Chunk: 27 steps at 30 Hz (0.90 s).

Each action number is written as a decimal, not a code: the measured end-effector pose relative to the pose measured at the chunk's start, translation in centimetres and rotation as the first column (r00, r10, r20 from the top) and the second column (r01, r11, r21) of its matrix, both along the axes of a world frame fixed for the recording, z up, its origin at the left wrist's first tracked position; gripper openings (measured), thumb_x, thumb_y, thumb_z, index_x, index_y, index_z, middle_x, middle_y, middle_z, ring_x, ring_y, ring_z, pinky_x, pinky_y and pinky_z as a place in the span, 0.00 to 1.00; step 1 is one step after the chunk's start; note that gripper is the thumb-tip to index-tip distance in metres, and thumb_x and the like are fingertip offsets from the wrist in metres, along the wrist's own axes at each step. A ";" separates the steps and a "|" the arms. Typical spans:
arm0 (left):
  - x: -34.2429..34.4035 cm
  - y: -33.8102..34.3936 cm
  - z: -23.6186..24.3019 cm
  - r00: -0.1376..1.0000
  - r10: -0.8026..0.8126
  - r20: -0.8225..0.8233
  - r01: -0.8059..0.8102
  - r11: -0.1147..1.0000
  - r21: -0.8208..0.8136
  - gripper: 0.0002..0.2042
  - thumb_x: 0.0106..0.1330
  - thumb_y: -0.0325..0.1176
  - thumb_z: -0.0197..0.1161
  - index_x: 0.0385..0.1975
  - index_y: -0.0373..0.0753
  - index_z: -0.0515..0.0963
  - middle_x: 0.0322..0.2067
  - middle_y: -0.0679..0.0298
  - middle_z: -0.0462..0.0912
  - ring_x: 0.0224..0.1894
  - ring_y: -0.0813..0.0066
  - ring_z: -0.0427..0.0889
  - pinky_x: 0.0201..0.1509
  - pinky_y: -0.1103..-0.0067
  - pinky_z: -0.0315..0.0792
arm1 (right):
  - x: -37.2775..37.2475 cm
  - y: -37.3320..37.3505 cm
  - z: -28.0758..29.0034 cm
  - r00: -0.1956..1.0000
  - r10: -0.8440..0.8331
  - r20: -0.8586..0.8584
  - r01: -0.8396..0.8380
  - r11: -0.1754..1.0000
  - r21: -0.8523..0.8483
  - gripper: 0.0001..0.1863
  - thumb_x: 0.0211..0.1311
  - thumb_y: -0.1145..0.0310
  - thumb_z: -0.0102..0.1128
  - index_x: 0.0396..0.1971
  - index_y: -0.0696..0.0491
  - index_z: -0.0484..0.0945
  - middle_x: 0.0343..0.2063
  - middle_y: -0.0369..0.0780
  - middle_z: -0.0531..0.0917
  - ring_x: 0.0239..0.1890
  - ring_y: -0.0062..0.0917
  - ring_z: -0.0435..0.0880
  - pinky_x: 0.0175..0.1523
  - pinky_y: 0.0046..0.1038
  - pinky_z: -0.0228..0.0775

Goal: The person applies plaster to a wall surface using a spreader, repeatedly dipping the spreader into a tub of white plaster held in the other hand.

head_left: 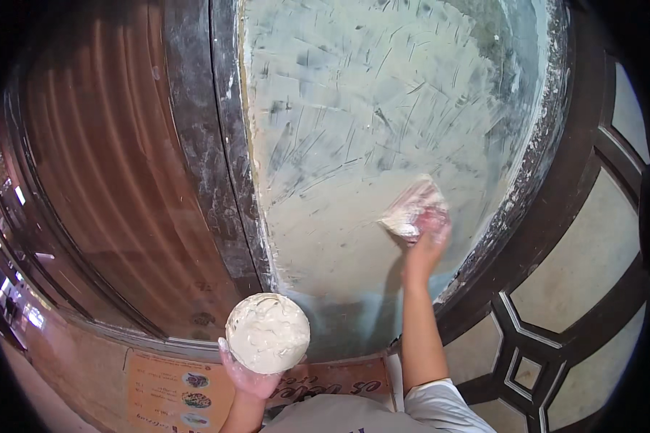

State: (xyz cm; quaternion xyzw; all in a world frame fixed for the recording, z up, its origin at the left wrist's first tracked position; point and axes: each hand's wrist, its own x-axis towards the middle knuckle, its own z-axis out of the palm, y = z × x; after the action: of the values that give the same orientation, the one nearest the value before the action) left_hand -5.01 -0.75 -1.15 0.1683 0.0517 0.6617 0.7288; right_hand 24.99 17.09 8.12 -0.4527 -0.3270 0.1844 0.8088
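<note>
A round tub of creamy off-white paste [267,332] rests in my left hand [247,375], whose whitened fingers curl round its side at the lower middle. At the centre right, my right hand [427,242] grips a flat, paste-smeared spreader [408,213], slightly blurred, against a tall pale panel [361,108]. The panel carries a mottled coat of paste, smoother around the spreader and streaked with dark marks higher up. Its edges have dark, white-spattered borders [231,159].
Brown glazed framing with a pleated curtain behind it [108,144] stands on the left. A dark lattice with pale inset panels [563,245] is on the right. Orange printed boards [159,390] lie at the bottom, behind my arms and grey-clad body.
</note>
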 end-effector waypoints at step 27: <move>8.0 -1.8 1.6 0.980 -0.028 0.199 0.032 0.999 -0.018 0.45 0.62 0.73 0.43 0.76 0.55 0.46 0.76 0.58 0.41 0.75 0.40 0.45 0.64 0.29 0.52 | 11.7 1.2 -2.3 0.971 0.063 -0.233 -0.043 0.995 0.088 0.32 0.75 0.60 0.49 0.69 0.65 0.53 0.66 0.52 0.65 0.64 0.35 0.71 0.66 0.35 0.64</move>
State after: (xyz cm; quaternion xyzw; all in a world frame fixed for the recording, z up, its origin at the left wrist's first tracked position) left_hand 3.02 -2.51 0.48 0.0944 -0.0168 0.6635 0.7420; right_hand 36.74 18.25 5.78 -0.3851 -0.2482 0.2445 0.8546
